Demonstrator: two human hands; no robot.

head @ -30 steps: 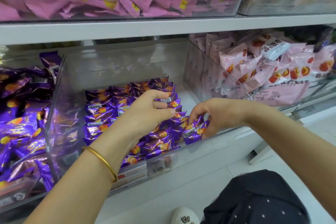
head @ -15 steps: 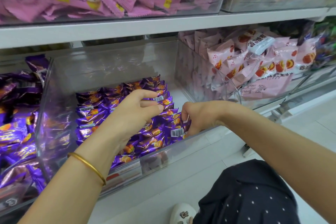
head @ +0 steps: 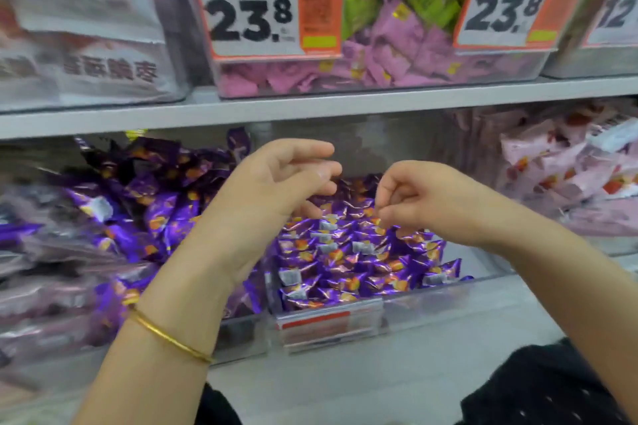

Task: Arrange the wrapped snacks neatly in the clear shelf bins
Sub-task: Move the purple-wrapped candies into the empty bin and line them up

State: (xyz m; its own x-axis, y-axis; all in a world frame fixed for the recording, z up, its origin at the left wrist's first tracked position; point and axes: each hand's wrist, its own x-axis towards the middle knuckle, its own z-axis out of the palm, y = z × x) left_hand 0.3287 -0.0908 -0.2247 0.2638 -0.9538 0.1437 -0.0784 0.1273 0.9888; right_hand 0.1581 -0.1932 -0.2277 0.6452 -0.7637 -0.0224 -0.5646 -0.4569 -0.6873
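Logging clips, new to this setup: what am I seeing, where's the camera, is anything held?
No machine: a person's two bare hands, filmed by a head-worn camera looking forward and down. The left hand, thin gold bangle at its wrist, hovers loosely curled, holding nothing. The right hand curls over shiny purple wrapped snacks lined up in a clear plastic shelf bin; whether it pinches one is unclear. Pale pink packets fill the bin beside.

Orange price tag marked 23.8, twin tag rightward, over grey shelf board; below, dark dotted fabric, perhaps trousers.
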